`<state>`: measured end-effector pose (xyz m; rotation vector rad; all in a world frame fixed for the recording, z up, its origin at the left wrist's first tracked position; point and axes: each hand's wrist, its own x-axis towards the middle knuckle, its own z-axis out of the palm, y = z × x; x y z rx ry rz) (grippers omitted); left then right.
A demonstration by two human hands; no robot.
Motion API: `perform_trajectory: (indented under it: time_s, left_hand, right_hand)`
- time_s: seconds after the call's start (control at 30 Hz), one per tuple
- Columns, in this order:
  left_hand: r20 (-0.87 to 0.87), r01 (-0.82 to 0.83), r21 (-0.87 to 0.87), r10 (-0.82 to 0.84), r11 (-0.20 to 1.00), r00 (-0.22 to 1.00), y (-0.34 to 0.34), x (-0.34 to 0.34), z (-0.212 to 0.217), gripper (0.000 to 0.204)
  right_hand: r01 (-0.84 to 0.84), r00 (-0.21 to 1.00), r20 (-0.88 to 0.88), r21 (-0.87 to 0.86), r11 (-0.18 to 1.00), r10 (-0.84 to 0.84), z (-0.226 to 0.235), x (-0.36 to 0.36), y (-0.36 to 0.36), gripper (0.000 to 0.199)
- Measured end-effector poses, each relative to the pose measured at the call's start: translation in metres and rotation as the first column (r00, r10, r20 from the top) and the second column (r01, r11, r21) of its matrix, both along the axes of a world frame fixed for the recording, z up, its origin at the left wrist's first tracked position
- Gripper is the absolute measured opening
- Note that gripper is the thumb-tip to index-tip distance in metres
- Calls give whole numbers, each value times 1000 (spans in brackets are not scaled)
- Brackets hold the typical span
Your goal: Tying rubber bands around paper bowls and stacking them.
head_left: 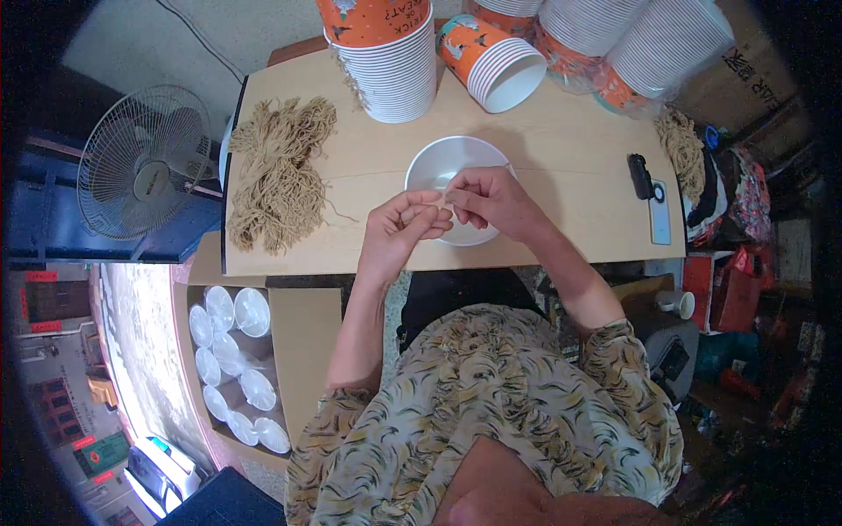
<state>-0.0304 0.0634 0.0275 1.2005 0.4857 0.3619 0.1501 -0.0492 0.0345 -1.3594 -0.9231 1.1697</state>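
Note:
Over the near part of a round white tub (438,162) on the table, my two hands meet with their fingertips close together. The thumb and fingers of my left hand (405,230) are pinched. My right hand (493,203) also pinches at the same spot, from the right. Whatever lies between the fingertips is too small to make out. Part of the tub's rim is hidden by my hands. To the left lies a heap of tan twine (285,175), with a loose strand trailing toward my left hand.
Stacked orange-and-white paper buckets (386,79) stand at the back, beside a bucket on its side (491,66) and more wrapped stacks (671,53). A black object (639,177) lies at the table's right. Left are a fan (149,167) and a carton (303,351) of clear plastic cups (253,311).

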Motion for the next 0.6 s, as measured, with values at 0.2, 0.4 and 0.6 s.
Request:
perform_trajectory:
  time_s: [0.2, 0.4, 0.6]
  left_hand:
    - [-60, 54, -20, -56, 998, 997, 1, 1, 3, 25]
    - [-110, 99, 59, -92, 993, 990, 2, 4, 5, 22]
    - [-107, 103, 90, -93, 991, 990, 0, 2, 6, 22]
  right_hand:
    - [29, 999, 41, -20, 999, -29, 6, -2, 0, 13]
    - [80, 991, 108, 0, 997, -79, 11, -6, -1, 12]
    - [170, 969, 164, 96, 981, -184, 5, -6, -1, 10]
